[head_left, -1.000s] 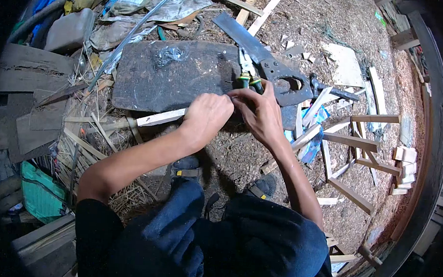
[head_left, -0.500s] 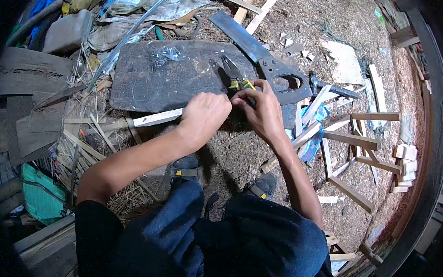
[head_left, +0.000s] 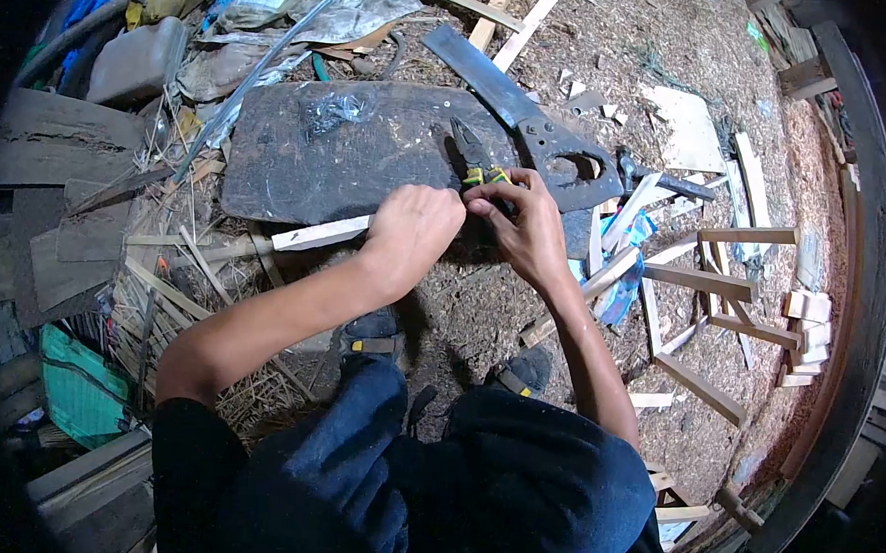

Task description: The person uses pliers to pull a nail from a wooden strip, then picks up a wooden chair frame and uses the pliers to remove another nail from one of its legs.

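Observation:
My left hand [head_left: 415, 230] is closed around a pale wooden strip [head_left: 320, 234], whose far end sticks out to the left along the board's front edge. Close beside it, my right hand [head_left: 526, 221] is curled around the yellow-and-green handles of a pair of pliers [head_left: 467, 146]. The pliers' jaws point away from me above a dark worn board [head_left: 308, 174], with a shadow beside them. The thumb and fingers of the right hand come near the left fist. Whether they also pinch something small, I cannot make out.
A handsaw [head_left: 488, 84] lies across the board's right end, with a hammer [head_left: 669, 178] beyond its handle. A wooden frame with legs [head_left: 703, 280] and cut blocks [head_left: 808, 331] are at the right. Scrap sticks, plastic and a grey jerrycan [head_left: 139, 60] are at the left.
My right hand and the pliers have shifted slightly toward me. My left hand keeps its hold on the wooden strip, nearly still.

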The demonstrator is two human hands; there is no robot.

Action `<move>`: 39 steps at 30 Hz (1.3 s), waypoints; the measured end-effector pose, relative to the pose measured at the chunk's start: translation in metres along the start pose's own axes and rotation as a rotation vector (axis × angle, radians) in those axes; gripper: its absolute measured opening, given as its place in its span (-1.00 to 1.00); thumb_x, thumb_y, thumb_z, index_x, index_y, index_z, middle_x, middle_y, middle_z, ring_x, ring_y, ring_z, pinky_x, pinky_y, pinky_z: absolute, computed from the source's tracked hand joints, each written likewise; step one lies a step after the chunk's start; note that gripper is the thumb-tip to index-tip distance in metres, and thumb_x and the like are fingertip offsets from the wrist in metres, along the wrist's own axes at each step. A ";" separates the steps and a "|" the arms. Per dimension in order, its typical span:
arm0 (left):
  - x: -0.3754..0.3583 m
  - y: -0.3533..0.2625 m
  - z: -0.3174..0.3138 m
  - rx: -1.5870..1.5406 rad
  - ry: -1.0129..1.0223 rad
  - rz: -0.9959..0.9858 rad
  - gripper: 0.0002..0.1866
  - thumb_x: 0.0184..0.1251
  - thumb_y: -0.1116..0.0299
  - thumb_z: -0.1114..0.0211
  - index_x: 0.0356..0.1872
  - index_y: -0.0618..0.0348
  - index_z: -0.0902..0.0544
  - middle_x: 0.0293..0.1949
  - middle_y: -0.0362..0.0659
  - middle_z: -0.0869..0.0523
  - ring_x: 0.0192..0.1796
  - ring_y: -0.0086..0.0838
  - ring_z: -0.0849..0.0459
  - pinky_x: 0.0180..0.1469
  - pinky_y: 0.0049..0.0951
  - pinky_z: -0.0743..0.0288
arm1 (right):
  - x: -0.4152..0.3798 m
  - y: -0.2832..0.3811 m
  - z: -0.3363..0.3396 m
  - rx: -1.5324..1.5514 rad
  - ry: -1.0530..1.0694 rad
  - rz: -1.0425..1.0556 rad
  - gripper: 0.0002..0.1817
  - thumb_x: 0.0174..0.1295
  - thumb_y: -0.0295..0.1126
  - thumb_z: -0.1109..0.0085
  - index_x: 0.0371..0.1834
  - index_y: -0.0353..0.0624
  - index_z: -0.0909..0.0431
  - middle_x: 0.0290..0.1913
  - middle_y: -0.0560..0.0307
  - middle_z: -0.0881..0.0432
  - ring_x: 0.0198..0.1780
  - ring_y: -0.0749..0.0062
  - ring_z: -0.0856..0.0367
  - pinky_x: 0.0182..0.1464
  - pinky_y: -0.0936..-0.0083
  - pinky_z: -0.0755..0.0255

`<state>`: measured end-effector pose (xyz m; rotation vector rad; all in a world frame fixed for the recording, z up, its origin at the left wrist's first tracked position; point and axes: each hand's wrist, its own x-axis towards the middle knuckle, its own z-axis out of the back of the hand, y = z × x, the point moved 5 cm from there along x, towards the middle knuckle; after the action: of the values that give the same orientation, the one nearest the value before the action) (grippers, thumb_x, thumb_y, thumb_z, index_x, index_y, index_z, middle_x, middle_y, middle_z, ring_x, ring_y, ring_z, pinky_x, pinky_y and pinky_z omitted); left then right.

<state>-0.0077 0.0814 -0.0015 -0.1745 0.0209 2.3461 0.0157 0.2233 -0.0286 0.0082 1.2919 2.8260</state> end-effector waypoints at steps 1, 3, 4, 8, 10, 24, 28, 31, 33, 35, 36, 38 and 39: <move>0.000 -0.001 0.001 -0.008 0.000 -0.005 -0.84 0.30 0.30 -0.32 -0.33 0.18 -0.70 -0.45 -0.05 -0.79 -0.33 -0.26 -0.83 -0.26 -0.33 -0.69 | 0.001 0.001 0.002 0.000 0.001 0.002 -0.76 0.25 -0.14 -0.40 -0.08 0.11 -0.79 0.12 -0.12 -0.59 0.13 -0.08 -0.61 0.12 0.14 -0.51; -0.001 -0.001 0.002 -0.019 0.001 -0.006 -0.87 0.31 0.34 -0.30 -0.32 0.18 -0.69 -0.45 -0.05 -0.79 -0.33 -0.27 -0.83 -0.26 -0.34 -0.69 | 0.000 0.006 0.007 0.054 0.034 0.007 -0.65 0.15 -0.13 -0.48 0.00 0.13 -0.76 0.13 -0.14 -0.57 0.15 -0.05 -0.61 0.13 0.15 -0.51; -0.002 -0.002 0.005 -0.011 -0.018 -0.011 -0.89 0.30 0.38 -0.28 -0.32 0.19 -0.69 -0.45 -0.04 -0.79 -0.32 -0.27 -0.83 -0.26 -0.34 -0.69 | 0.000 0.006 0.008 0.054 0.037 0.007 -0.65 0.15 -0.13 -0.48 0.00 0.13 -0.76 0.13 -0.14 -0.57 0.15 -0.05 -0.61 0.13 0.15 -0.51; -0.001 -0.001 0.005 -0.029 -0.038 -0.019 -0.91 0.26 0.47 -0.23 -0.33 0.20 -0.68 -0.45 -0.03 -0.79 -0.31 -0.28 -0.84 -0.27 -0.33 -0.69 | -0.004 0.006 0.013 0.039 0.039 0.042 -0.39 0.01 -0.23 -0.58 0.20 0.12 -0.62 0.11 -0.13 -0.55 0.15 -0.09 -0.60 0.16 0.15 -0.51; 0.000 -0.001 0.003 -0.008 -0.025 -0.013 -0.91 0.26 0.46 -0.23 -0.33 0.21 -0.69 -0.44 -0.03 -0.79 -0.31 -0.28 -0.84 -0.27 -0.33 -0.70 | -0.008 0.006 0.016 0.029 0.032 0.050 -0.29 -0.02 -0.28 -0.60 0.28 0.11 -0.54 0.10 -0.12 -0.55 0.16 -0.12 -0.59 0.18 0.13 -0.51; -0.002 -0.003 0.006 0.007 -0.046 -0.019 -0.92 0.24 0.48 -0.25 -0.34 0.20 -0.70 -0.46 -0.04 -0.78 -0.31 -0.29 -0.84 -0.26 -0.34 -0.69 | -0.071 0.010 0.033 -0.510 0.138 0.019 -0.13 0.02 -0.40 -0.45 0.40 -0.36 -0.17 -0.12 -0.31 -0.53 -0.22 -0.29 -0.68 -0.23 0.03 -0.62; -0.001 -0.004 0.006 0.020 -0.010 -0.027 -0.94 0.22 0.49 -0.26 -0.37 0.17 -0.69 -0.45 -0.06 -0.79 -0.31 -0.29 -0.84 -0.26 -0.35 -0.70 | -0.068 0.016 0.031 -0.346 0.039 -0.028 -0.09 0.03 -0.38 -0.43 0.48 -0.24 -0.14 -0.13 -0.28 -0.53 -0.22 -0.25 -0.69 -0.21 0.02 -0.63; -0.002 -0.005 0.008 0.014 -0.022 -0.038 -0.95 0.21 0.49 -0.26 -0.38 0.16 -0.69 -0.45 -0.06 -0.79 -0.31 -0.30 -0.84 -0.25 -0.36 -0.70 | -0.065 0.026 0.026 -0.269 0.021 -0.050 -0.09 0.06 -0.34 -0.42 0.51 -0.06 -0.16 -0.13 -0.25 -0.53 -0.22 -0.23 -0.69 -0.21 0.00 -0.63; -0.002 -0.005 0.010 0.014 -0.041 -0.044 -0.95 0.20 0.49 -0.27 -0.39 0.16 -0.68 -0.44 -0.06 -0.79 -0.31 -0.30 -0.84 -0.25 -0.36 -0.70 | -0.064 0.028 0.021 -0.255 0.048 -0.065 -0.16 0.11 -0.31 -0.40 0.50 0.15 -0.22 -0.09 -0.22 -0.52 -0.24 -0.23 -0.69 -0.23 -0.03 -0.63; -0.001 -0.005 0.010 -0.004 -0.017 -0.035 -0.96 0.20 0.50 -0.27 -0.39 0.17 -0.68 -0.44 -0.05 -0.79 -0.31 -0.31 -0.84 -0.25 -0.37 -0.70 | -0.060 0.034 0.021 -0.254 0.063 -0.071 -0.19 0.12 -0.31 -0.39 0.49 0.16 -0.25 -0.08 -0.23 -0.51 -0.26 -0.23 -0.69 -0.25 -0.04 -0.62; -0.001 -0.006 0.011 -0.005 -0.017 -0.035 -0.96 0.20 0.50 -0.27 -0.39 0.17 -0.68 -0.44 -0.05 -0.79 -0.31 -0.31 -0.84 -0.25 -0.37 -0.70 | -0.059 0.035 0.022 -0.254 0.078 -0.076 -0.22 0.13 -0.32 -0.38 0.47 0.17 -0.28 -0.07 -0.23 -0.51 -0.28 -0.23 -0.69 -0.27 -0.04 -0.61; -0.001 -0.005 0.011 -0.002 0.018 -0.011 -0.95 0.20 0.50 -0.27 -0.38 0.19 -0.69 -0.44 -0.03 -0.79 -0.31 -0.31 -0.84 -0.25 -0.37 -0.71 | -0.060 0.037 0.022 -0.259 0.102 -0.070 -0.25 0.15 -0.32 -0.37 0.46 0.18 -0.30 -0.06 -0.23 -0.50 -0.29 -0.24 -0.68 -0.28 -0.04 -0.61; -0.001 -0.004 0.011 -0.002 0.019 -0.009 -0.95 0.20 0.50 -0.27 -0.38 0.19 -0.69 -0.44 -0.03 -0.79 -0.31 -0.31 -0.84 -0.25 -0.37 -0.71 | -0.061 0.038 0.020 -0.263 0.127 -0.065 -0.27 0.16 -0.33 -0.36 0.44 0.19 -0.32 -0.06 -0.23 -0.50 -0.31 -0.24 -0.68 -0.29 -0.04 -0.60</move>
<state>-0.0052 0.0845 0.0093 -0.1970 0.0265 2.3355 0.0756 0.2120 0.0138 -0.2190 0.9093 2.9559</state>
